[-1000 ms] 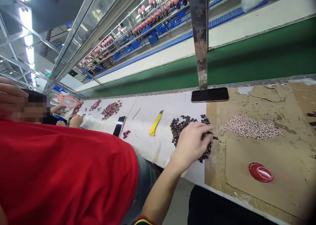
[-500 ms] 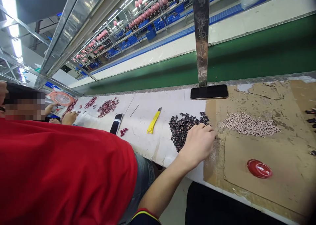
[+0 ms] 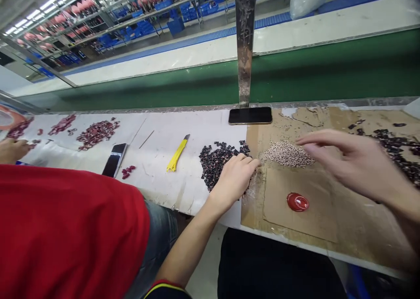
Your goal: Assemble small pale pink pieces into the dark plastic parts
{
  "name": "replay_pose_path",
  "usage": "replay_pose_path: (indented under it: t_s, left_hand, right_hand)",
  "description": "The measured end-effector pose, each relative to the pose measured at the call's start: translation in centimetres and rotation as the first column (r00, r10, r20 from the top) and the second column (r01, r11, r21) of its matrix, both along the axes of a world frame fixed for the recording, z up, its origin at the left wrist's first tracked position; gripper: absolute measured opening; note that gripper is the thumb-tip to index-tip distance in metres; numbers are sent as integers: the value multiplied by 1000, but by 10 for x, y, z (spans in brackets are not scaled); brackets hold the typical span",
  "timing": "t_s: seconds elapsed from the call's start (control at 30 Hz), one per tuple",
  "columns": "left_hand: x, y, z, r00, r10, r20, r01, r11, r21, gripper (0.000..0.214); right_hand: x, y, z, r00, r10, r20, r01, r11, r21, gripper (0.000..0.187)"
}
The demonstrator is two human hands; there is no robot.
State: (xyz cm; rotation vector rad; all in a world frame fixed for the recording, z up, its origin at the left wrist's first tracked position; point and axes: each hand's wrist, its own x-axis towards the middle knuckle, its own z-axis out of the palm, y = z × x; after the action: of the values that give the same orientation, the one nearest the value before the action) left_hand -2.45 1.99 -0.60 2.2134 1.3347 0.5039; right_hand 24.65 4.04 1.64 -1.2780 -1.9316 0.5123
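My left hand (image 3: 235,175) lies at the right edge of a pile of small black pieces (image 3: 211,163), its fingers curled downward. What those fingers hold, if anything, is hidden. From the right, my right hand (image 3: 354,163) reaches over the cardboard, slightly blurred. Its thumb and forefinger are stretched out with a gap between them, close to a heap of tiny pale pink pieces (image 3: 287,154). Nothing shows in that hand. A shiny red, rounded dish-like object (image 3: 297,201) lies on a cardboard sheet (image 3: 315,227) between my two hands.
A black phone (image 3: 250,115) lies below a metal post (image 3: 245,50). Yellow strips with dark ends (image 3: 177,154), another phone (image 3: 114,160) and dark red pieces (image 3: 98,133) lie leftward. A person in a red shirt (image 3: 72,229) is close at left. Dark pieces (image 3: 397,148) spread at right.
The view has swung to the right. My right hand has come into view above the cardboard. My left hand stays at the black pile, its fingers still curled.
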Motion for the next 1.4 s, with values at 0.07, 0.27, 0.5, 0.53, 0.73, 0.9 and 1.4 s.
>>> replay_pose_path:
  t_s: [0.07, 0.27, 0.5, 0.53, 0.73, 0.9, 1.4]
  left_hand:
    - [-2, -6, 0, 985, 88, 148, -84, 996, -33, 26]
    - [-5, -36, -2, 770, 373, 518, -275, 926, -259, 28]
    - [0, -48, 2, 263, 555, 789, -52, 825, -563, 25]
    - [1, -49, 3, 233, 555, 799, -34, 826, -563, 26]
    - [4, -55, 9, 203, 563, 802, -10, 820, -573, 21]
    - [7, -59, 7, 148, 628, 764, -98, 778, -621, 11]
    - [51, -49, 9, 349, 390, 852, -308, 907, -289, 12]
  right_hand:
    - [-4, 11, -12, 975, 112, 195, -108, 994, -27, 24]
    - [-34, 31, -39, 805, 207, 556, -247, 969, -2, 38]
    - [-37, 37, -45, 779, 167, 604, -239, 970, 40, 33]
    - [-37, 37, -46, 779, 159, 606, -237, 970, 51, 33]
    - [-34, 37, -48, 809, 114, 577, -211, 972, 105, 29]
    - [-29, 36, -46, 856, 124, 502, -206, 973, 109, 26]
    - [-21, -14, -3, 951, -131, -280, 67, 972, -226, 15]
